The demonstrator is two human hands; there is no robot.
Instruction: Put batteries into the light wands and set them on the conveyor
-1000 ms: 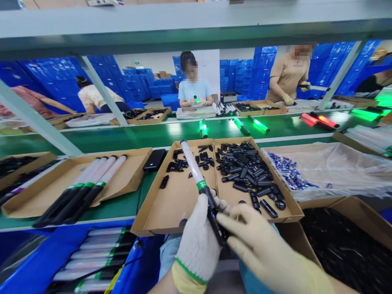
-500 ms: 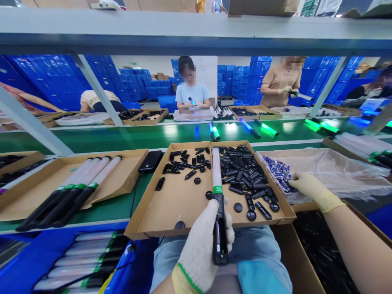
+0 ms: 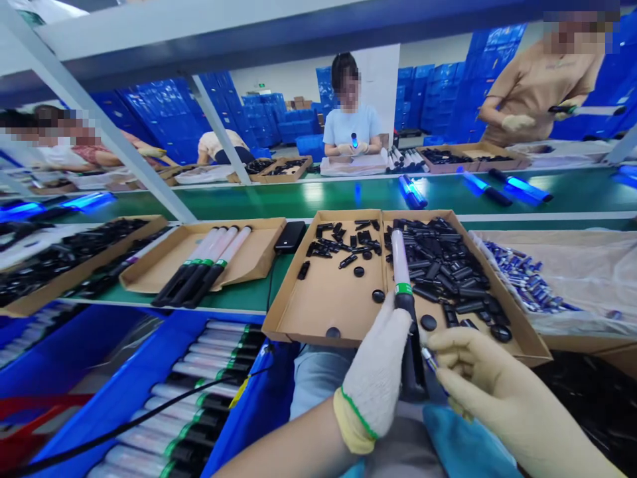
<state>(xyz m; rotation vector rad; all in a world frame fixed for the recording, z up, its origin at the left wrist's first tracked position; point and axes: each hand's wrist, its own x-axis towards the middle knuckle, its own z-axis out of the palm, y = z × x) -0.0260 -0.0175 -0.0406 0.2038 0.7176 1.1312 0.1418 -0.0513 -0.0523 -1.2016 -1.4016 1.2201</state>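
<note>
A stick with a clear tube, green band and black handle (image 3: 402,265) is held upright by my left hand (image 3: 379,368), in a white knit glove wrapped round the handle. Close beside the handle, my right hand (image 3: 478,372), in a pale yellow glove, pinches a small blue and silver battery (image 3: 428,360). Behind both hands, a divided cardboard tray (image 3: 308,325) holds black plastic parts and round black caps. More batteries (image 3: 527,279) lie in a plastic-lined tray (image 3: 592,265) at the right.
Left of the parts tray, a cardboard tray (image 3: 263,255) holds several sticks, beside a black box (image 3: 290,237). A blue bin (image 3: 124,372) with many sticks stands lower left, a cable (image 3: 164,408) across it. Lit sticks lie on the green conveyor (image 3: 279,199). Co-workers sit or stand beyond.
My right hand has moved from the battery tray to the stick's handle, bringing a battery. The view has turned, shifting the scene. Lit sticks on the conveyor now show blue instead of green.
</note>
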